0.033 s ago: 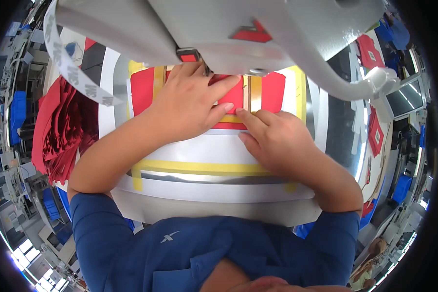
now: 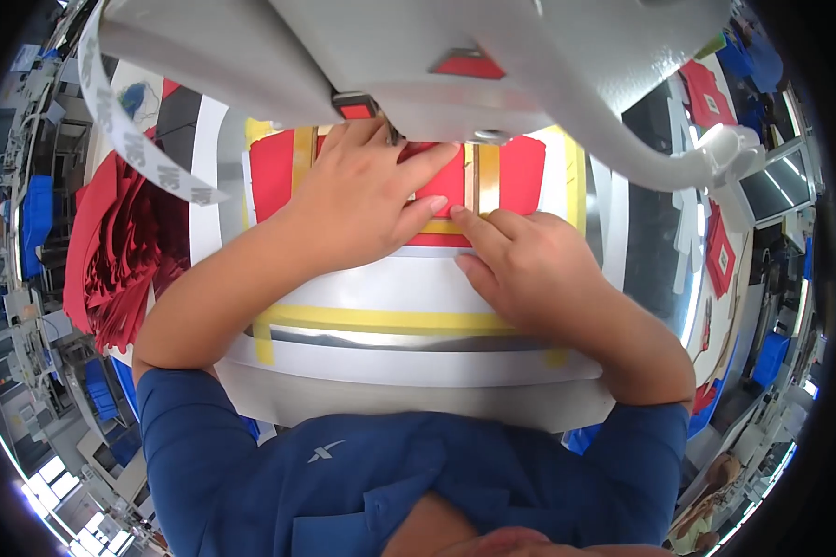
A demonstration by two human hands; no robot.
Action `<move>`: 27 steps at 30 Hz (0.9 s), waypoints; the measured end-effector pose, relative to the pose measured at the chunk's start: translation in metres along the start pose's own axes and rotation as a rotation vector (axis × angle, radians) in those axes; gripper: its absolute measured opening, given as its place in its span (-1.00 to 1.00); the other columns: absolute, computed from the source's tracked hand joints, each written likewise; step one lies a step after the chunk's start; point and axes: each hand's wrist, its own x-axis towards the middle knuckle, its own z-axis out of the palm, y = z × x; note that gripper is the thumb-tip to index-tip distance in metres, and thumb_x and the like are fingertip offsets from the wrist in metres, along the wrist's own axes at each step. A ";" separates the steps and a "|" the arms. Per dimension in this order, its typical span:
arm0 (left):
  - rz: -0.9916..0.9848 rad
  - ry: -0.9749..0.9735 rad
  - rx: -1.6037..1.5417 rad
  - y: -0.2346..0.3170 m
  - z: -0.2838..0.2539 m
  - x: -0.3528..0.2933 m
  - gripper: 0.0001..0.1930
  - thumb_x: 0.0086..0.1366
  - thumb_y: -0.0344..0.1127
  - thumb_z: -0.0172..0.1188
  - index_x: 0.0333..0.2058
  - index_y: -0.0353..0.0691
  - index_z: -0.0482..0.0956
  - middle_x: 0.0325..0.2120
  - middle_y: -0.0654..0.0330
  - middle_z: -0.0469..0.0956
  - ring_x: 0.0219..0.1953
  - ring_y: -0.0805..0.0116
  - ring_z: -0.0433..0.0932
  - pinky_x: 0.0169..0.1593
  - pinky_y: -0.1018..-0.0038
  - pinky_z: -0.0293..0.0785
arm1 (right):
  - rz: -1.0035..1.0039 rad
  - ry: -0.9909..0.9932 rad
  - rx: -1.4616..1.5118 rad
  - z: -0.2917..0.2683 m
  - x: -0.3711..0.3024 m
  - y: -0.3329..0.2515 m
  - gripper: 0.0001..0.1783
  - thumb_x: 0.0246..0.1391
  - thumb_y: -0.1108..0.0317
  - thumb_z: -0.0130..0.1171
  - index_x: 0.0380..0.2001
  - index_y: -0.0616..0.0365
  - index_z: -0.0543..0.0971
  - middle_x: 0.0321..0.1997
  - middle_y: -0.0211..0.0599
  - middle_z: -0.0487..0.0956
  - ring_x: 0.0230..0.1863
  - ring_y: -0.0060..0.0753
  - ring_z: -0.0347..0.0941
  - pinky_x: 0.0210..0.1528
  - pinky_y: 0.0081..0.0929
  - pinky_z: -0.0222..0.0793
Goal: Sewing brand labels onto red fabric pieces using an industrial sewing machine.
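Note:
Red fabric [image 2: 522, 176] lies in front of me under a flat frame with tan-gold strips [image 2: 486, 181]. My left hand [image 2: 355, 195] rests on the fabric within the frame, fingers spread and stretched out; its far fingertips are partly hidden under the machine head. The thumb presses near the frame's front edge. Beside it, my right hand [image 2: 525, 255] touches the fabric at that same edge with an extended index finger. Its thumb stands apart over the white sheet [image 2: 372, 281] and its other fingers curl. I see nothing gripped in either hand.
A large grey-white machine head [image 2: 390, 46] overhangs the far side, with a pale hose [image 2: 613, 130] curving right and a white tape strip [image 2: 125, 130] hanging left. A stack of red fabric pieces [image 2: 111, 251] lies left. Yellow tape [image 2: 381, 319] crosses the platform. More red pieces [image 2: 720, 255] lie right.
Both hands keep their places on the fabric. The machine head and the hanging tape strip appear shifted very slightly in the view.

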 end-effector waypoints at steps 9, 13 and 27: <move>-0.029 -0.062 -0.155 -0.003 -0.001 0.006 -0.39 0.42 -0.02 0.32 0.40 -0.01 0.55 0.25 -0.04 0.57 0.26 -0.11 0.49 0.33 -0.01 0.31 | -0.005 0.144 0.064 -0.008 -0.005 0.009 -0.76 0.06 0.36 0.37 -0.20 0.18 0.67 -0.47 -0.34 0.54 -0.51 -0.19 0.56 -0.41 -0.26 0.51; -0.021 -0.017 -0.021 0.006 -0.002 0.006 -0.39 0.40 -0.04 0.34 0.38 -0.03 0.55 0.27 0.01 0.54 0.32 -0.10 0.39 0.38 -0.02 0.20 | 0.094 0.161 0.048 -0.005 -0.005 0.023 -0.78 -0.06 0.47 0.36 -0.26 0.10 0.70 -0.44 -0.33 0.55 -0.47 -0.12 0.57 -0.37 -0.18 0.54; -0.002 -0.004 -0.063 -0.001 -0.001 0.003 -0.45 0.38 -0.18 0.32 0.33 -0.08 0.58 0.24 0.05 0.55 0.25 -0.03 0.44 0.34 0.00 0.21 | 0.005 0.034 0.069 0.001 0.003 0.012 -0.63 0.04 0.46 0.30 -0.04 0.15 0.74 -0.40 -0.28 0.65 -0.40 -0.21 0.65 -0.33 -0.24 0.57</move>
